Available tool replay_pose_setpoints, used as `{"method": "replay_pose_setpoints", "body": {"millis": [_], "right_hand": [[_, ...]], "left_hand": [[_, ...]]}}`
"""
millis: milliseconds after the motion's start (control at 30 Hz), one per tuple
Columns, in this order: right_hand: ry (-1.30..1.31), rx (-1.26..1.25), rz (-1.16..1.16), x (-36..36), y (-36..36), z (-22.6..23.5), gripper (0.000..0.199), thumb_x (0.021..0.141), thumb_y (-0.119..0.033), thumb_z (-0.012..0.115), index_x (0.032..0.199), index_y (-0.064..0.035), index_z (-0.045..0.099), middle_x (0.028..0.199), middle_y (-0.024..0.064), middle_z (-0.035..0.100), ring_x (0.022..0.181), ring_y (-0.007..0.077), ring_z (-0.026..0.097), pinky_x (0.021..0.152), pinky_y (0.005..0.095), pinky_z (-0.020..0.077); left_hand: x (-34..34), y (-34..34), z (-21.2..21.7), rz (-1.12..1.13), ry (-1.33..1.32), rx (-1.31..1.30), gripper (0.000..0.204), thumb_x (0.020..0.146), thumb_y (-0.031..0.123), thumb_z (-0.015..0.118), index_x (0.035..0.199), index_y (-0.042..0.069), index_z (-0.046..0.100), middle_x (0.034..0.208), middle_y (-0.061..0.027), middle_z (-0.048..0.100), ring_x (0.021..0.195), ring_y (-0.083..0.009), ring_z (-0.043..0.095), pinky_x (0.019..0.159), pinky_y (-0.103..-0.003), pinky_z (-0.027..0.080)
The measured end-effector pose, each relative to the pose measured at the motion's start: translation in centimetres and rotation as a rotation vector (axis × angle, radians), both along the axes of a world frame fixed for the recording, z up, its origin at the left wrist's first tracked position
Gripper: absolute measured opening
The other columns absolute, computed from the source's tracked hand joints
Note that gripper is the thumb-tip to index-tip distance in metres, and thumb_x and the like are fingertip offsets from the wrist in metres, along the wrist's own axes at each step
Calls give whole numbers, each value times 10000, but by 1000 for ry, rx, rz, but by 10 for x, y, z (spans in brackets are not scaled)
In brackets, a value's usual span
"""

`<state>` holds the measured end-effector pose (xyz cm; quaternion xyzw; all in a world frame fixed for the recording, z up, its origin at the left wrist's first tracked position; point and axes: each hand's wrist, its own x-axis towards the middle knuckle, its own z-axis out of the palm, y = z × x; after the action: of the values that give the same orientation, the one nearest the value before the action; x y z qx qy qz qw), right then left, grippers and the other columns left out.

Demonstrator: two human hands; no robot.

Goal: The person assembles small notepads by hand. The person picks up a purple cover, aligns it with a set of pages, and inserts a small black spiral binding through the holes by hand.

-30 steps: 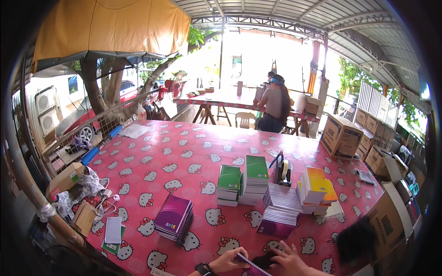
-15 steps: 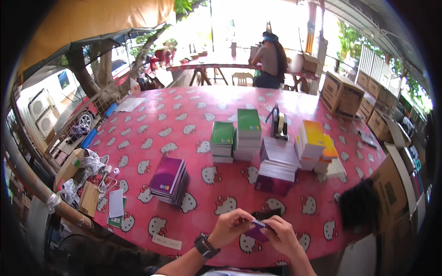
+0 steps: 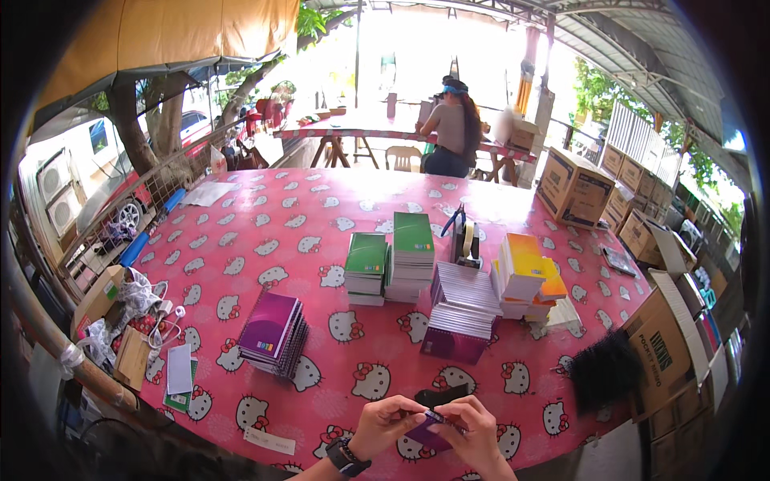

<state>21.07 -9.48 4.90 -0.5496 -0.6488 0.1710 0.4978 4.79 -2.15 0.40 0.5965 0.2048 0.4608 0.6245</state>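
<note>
At the near edge of the table (image 3: 241, 240), with its pink cartoon-cat cloth, the person's two hands meet over a small purple notebook (image 3: 427, 434). The left hand (image 3: 385, 425) closes on it from the left, thumb and fingertips pinched onto its upper left corner. The right hand (image 3: 473, 429) curls over its right side, fingers bent down around the edge, so both hands grip the same book and neither is open. The notebook lies between the palms, its long axis seemingly running left to right and tilted slightly, though most of it is hidden by the fingers. Just beyond the hands, on the far side, a flat black object (image 3: 443, 394) lies on the cloth, close to the right fingertips; whether it touches them cannot be told.

Farther off, a stack of purple notebooks (image 3: 273, 333) sits to the left, nearer the left hand. A sloping pile of purple spiral-bound books (image 3: 464, 309) stands straight ahead, with green stacks (image 3: 393, 260) and yellow-orange stacks (image 3: 525, 272) behind it. A bundle of black spiral combs (image 3: 605, 369) lies to the right, nearer the right hand. Another person (image 3: 453, 132) sits at a far table.
</note>
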Motion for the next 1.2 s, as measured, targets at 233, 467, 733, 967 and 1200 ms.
{"method": "replay_pose_setpoints", "body": {"millis": [233, 467, 733, 967, 1200], "right_hand": [[41, -12, 4, -8, 5, -4, 212, 770, -73, 727, 969, -62, 654, 889, 82, 642, 733, 186, 639, 593, 272, 513], [62, 7, -20, -14, 9, -4, 213, 770, -72, 728, 962, -33, 645, 822, 77, 621, 720, 143, 627, 618, 253, 500], [-13, 41, -8, -9, 10, -15, 215, 786, -182, 739, 887, -53, 600, 784, 76, 579, 638, 166, 565, 531, 281, 452], [-55, 15, 21, -12, 12, -5, 141, 859, -154, 644, 869, -26, 586, 815, 103, 589, 699, 263, 578, 593, 341, 473], [-128, 30, 28, -26, 15, -6, 175, 883, -171, 606, 938, -7, 580, 870, 135, 597, 798, 311, 574, 671, 372, 478]], "left_hand": [[-5, -1, 3, 39, 120, 56, 170, 826, 46, 687, 994, 32, 659, 881, -21, 660, 708, -42, 566, 604, -187, 449], [-4, -2, -2, 40, 104, 36, 152, 830, 59, 685, 978, 37, 656, 877, -21, 663, 704, -44, 580, 575, -202, 455], [-2, -4, 7, 80, 193, 218, 114, 839, -9, 651, 949, 12, 635, 850, -29, 650, 708, -49, 574, 599, -200, 468], [0, -5, 0, 82, 149, 151, 138, 842, 30, 663, 965, 19, 603, 825, -46, 635, 703, -61, 573, 602, -207, 462], [-9, -3, 13, 189, 209, 232, 132, 865, 68, 648, 970, 19, 584, 835, -53, 638, 757, -61, 568, 640, -222, 476]]}}
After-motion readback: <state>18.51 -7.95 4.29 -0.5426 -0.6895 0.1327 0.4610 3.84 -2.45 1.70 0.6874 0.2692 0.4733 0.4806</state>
